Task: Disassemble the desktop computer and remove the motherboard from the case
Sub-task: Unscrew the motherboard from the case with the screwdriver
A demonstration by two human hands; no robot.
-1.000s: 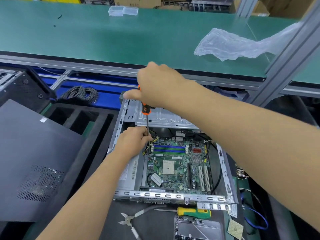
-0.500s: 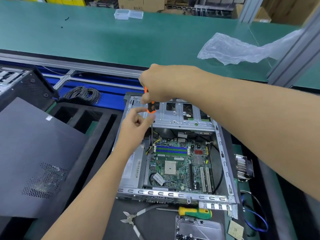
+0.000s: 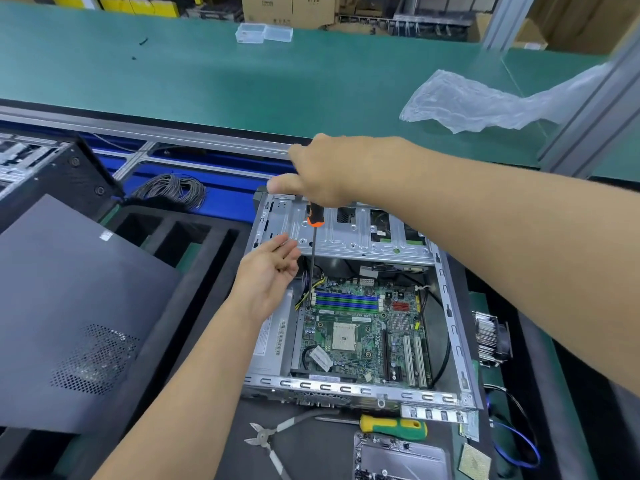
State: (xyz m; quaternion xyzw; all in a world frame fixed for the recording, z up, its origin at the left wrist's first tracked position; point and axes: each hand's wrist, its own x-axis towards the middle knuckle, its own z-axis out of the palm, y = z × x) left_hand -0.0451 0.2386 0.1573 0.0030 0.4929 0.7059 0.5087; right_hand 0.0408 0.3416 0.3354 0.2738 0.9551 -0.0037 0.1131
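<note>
Head view: screwdriver (image 3: 313, 251) tip hidden (cables)

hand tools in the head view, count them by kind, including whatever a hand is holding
screwdrivers: 2, the orange-and-black screwdriver gripped by the right hand with its tip down by the motherboard, and the yellow-and-green screwdriver lying in front of the case
cutting pliers: 1
total: 3

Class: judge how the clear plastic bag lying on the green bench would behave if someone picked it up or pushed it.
The plastic bag looks thin and crumpled, so it would probably go floppy and sag when lifted. It seems very light. Pushed along the green bench, it would likely bunch up rather than slide whole.
</note>
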